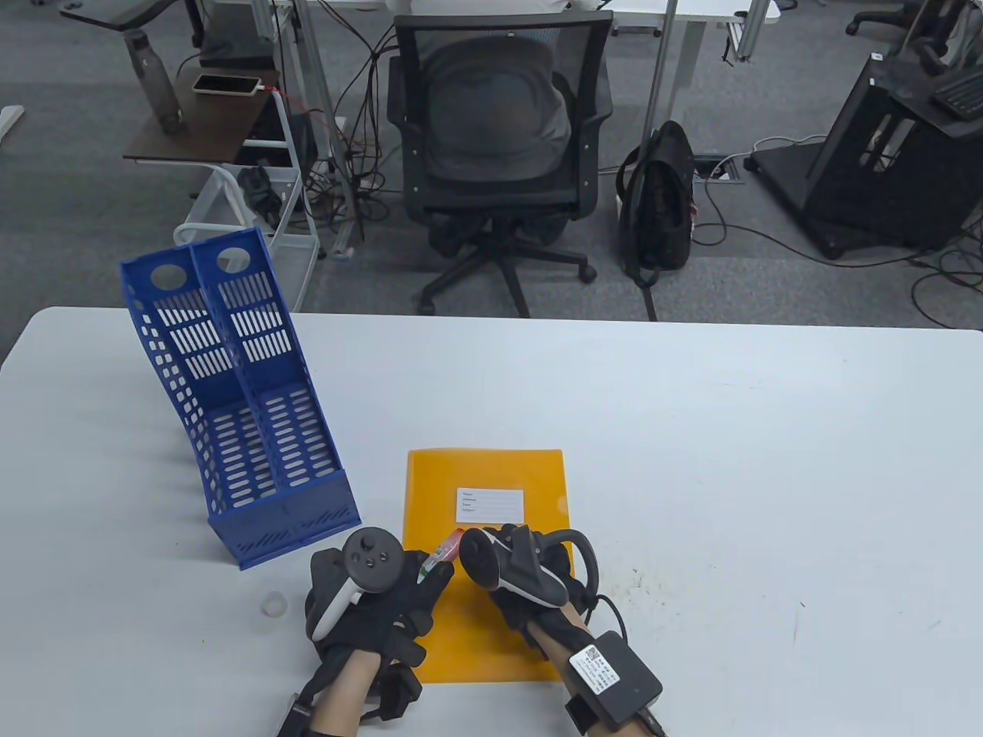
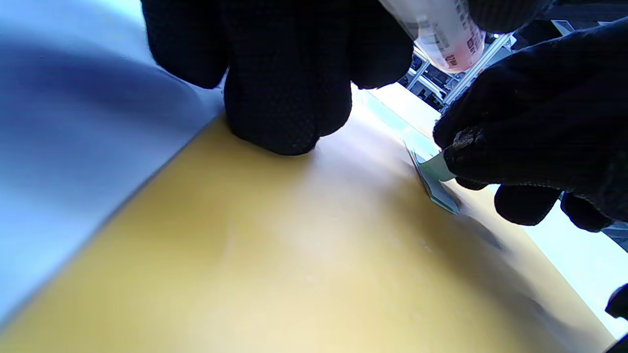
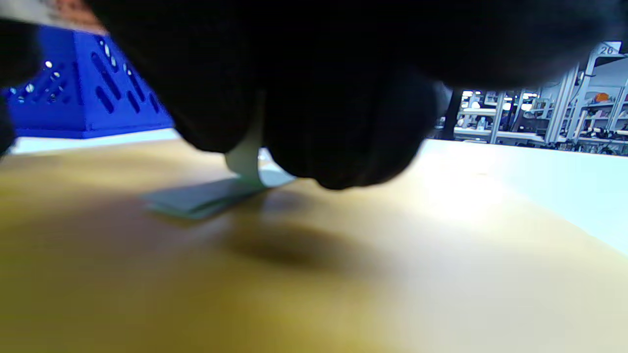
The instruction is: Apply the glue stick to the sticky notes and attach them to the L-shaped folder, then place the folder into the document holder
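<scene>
White worktop [image 1: 691, 430] stretches in front of me, with office chairs and cables on the floor beyond it. On it lies the orange L-shaped folder [image 1: 484, 484], flat, and both my hands are over its near half. My left hand [image 1: 369, 591] grips the glue stick [image 1: 439, 556], its lower fingers resting on the folder. My right hand [image 1: 522, 572] pinches the top sheet of the pale sticky notes [image 2: 434, 179], lifting its edge off the small pad lying on the folder. I judge this an early stage: no note looks glued down yet, and the blue document holder [image 1: 238, 399] stands to the left, with no folder in it.
</scene>
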`<action>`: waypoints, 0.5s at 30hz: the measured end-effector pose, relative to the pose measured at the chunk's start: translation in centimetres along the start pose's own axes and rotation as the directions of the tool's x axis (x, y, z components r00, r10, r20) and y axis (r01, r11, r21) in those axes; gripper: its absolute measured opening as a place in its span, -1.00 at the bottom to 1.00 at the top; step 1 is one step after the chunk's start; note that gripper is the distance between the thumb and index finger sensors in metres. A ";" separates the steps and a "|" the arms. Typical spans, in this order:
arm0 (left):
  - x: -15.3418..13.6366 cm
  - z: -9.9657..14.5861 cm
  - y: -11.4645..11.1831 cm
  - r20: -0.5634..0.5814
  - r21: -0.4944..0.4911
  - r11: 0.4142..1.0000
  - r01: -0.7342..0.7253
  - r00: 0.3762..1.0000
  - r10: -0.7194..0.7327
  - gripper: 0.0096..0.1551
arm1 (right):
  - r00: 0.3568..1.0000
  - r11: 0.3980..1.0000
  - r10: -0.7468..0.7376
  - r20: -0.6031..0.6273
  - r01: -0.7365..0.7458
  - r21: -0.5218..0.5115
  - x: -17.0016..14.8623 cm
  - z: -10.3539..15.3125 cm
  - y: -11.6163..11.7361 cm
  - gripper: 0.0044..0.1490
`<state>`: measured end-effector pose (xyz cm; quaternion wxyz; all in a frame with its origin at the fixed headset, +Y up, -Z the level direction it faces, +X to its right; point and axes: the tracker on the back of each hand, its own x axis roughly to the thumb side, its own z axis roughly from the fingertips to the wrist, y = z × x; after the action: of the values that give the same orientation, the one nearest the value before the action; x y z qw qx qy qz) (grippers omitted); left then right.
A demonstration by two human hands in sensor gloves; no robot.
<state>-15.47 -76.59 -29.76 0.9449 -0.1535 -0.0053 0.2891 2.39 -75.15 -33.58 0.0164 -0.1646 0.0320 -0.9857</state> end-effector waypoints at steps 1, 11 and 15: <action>0.0 0.0 0.0 0.000 -0.001 1.000 0.000 1.000 0.000 -0.28 | 1.000 1.000 -0.001 0.001 0.001 0.007 0.0 0.0 0.0 -0.52; 0.0 0.0 0.0 0.002 -0.011 1.000 -0.003 1.000 0.003 -0.28 | 1.000 0.999 -0.015 0.009 0.014 0.043 0.1 0.4 0.0 -0.52; 0.0 -0.1 0.0 0.002 -0.013 1.000 -0.005 1.000 0.005 -0.28 | 1.000 0.999 -0.014 0.012 0.013 0.042 0.1 0.5 0.1 -0.53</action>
<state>-15.47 -76.64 -29.81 0.9431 -0.1593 -0.0076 0.2917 2.48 -75.27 -33.14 0.0134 -0.1703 0.0099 -0.9853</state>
